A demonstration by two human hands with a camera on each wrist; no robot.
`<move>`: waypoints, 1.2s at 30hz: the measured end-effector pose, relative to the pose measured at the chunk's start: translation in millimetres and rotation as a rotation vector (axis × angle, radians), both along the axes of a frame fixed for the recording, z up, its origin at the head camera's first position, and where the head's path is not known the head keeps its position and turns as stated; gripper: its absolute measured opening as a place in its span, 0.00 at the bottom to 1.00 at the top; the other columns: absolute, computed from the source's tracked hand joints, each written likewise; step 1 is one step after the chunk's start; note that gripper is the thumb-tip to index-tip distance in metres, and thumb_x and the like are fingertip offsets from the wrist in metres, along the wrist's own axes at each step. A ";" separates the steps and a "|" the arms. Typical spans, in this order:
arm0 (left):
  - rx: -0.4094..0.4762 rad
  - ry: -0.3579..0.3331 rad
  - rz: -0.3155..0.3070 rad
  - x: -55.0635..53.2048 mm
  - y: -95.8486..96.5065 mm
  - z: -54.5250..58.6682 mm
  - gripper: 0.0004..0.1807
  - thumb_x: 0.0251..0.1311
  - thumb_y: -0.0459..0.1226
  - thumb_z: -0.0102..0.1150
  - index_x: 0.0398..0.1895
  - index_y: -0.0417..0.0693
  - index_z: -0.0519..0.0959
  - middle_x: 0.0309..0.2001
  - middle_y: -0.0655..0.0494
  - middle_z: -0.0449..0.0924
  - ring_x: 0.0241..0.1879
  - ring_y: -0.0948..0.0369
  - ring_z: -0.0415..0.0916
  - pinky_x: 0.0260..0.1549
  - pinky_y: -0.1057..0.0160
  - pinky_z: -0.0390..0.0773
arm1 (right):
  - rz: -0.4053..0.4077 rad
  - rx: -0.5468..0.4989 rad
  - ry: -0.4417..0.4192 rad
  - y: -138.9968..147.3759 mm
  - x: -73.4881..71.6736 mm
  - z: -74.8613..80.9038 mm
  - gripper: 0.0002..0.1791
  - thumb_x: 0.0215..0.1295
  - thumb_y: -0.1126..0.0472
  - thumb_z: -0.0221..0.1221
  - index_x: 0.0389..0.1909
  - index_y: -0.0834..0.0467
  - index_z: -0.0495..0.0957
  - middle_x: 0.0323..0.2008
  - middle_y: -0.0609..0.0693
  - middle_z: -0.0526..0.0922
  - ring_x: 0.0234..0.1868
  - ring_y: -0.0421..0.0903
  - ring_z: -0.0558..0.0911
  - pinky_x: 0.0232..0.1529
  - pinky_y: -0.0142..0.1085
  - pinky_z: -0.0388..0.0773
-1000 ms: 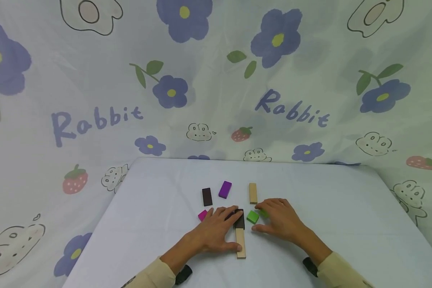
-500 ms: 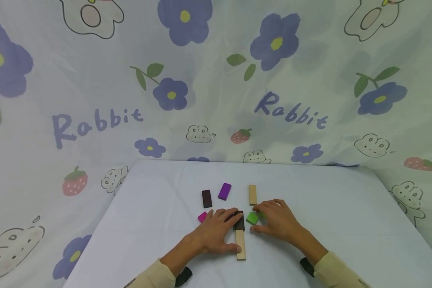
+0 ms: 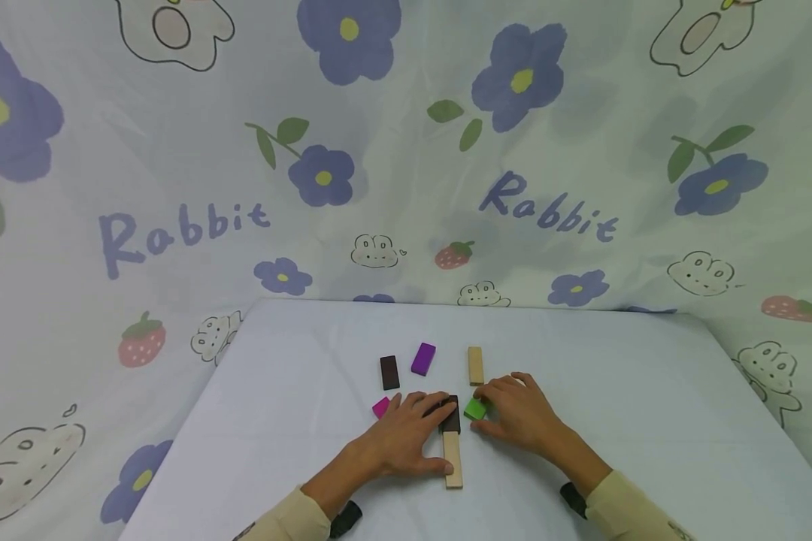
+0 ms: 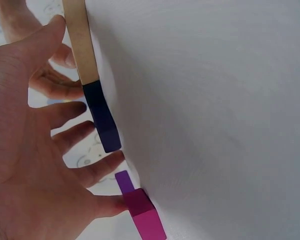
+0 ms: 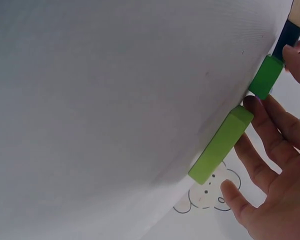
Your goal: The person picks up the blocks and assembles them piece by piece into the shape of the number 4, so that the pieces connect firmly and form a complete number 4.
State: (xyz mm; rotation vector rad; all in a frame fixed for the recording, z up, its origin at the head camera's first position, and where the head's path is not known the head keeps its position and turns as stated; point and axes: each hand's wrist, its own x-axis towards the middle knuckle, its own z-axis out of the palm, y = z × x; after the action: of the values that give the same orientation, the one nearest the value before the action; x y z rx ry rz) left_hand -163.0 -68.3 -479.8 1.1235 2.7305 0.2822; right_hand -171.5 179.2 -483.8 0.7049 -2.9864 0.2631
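Note:
My left hand [image 3: 406, 438] lies with fingers spread beside a row of two blocks. Its thumb touches the pale wooden block [image 3: 452, 460], and its index finger touches the dark block [image 3: 450, 415] at the far end. A pink block [image 4: 146, 216] is by the little finger, partly covered in the head view. My right hand [image 3: 522, 415] has thumb and index finger at opposite ends of a small green block [image 5: 267, 77], pinching it where it lies on the table. Behind those fingers sits a longer light green block [image 5: 221, 145], which the hand hides in the head view.
Farther back on the white table [image 3: 298, 391] lie a dark brown block [image 3: 389, 373], a purple block [image 3: 422, 359] and a tan wooden block [image 3: 475, 366]. A patterned cloth [image 3: 406, 150] hangs behind the table.
The right hand has shifted slightly left, its thumb and index finger coming around the small green block. The left hand and the other blocks stay in place.

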 end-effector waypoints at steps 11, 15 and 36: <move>-0.003 0.009 0.003 -0.7 -0.1 -0.7 0.49 0.57 0.71 0.57 0.77 0.58 0.63 0.76 0.57 0.60 0.71 0.51 0.61 0.65 0.35 0.62 | -0.013 0.001 0.012 -3.0 -1.6 -0.9 0.26 0.54 0.36 0.72 0.45 0.50 0.85 0.44 0.45 0.86 0.52 0.49 0.82 0.65 0.56 0.65; -0.002 0.002 0.006 -0.2 -0.1 0.2 0.48 0.57 0.70 0.58 0.77 0.59 0.63 0.76 0.57 0.60 0.71 0.51 0.61 0.66 0.35 0.62 | -0.028 0.011 0.004 -4.2 -2.7 -1.6 0.26 0.53 0.36 0.72 0.45 0.50 0.85 0.44 0.45 0.86 0.52 0.49 0.82 0.65 0.56 0.64; 0.004 -0.029 0.011 -0.1 -0.2 -0.1 0.48 0.57 0.70 0.58 0.78 0.59 0.63 0.76 0.57 0.60 0.72 0.52 0.59 0.66 0.34 0.60 | -0.038 0.023 0.011 -8.6 -3.8 -1.8 0.23 0.53 0.38 0.73 0.42 0.50 0.86 0.41 0.43 0.87 0.49 0.46 0.83 0.65 0.56 0.65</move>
State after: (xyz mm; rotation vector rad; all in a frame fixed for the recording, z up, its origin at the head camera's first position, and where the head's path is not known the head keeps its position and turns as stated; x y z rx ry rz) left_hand -163.1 -68.4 -479.8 1.0972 2.7130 0.3036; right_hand -175.2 170.6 -485.7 0.6485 -2.9937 0.2222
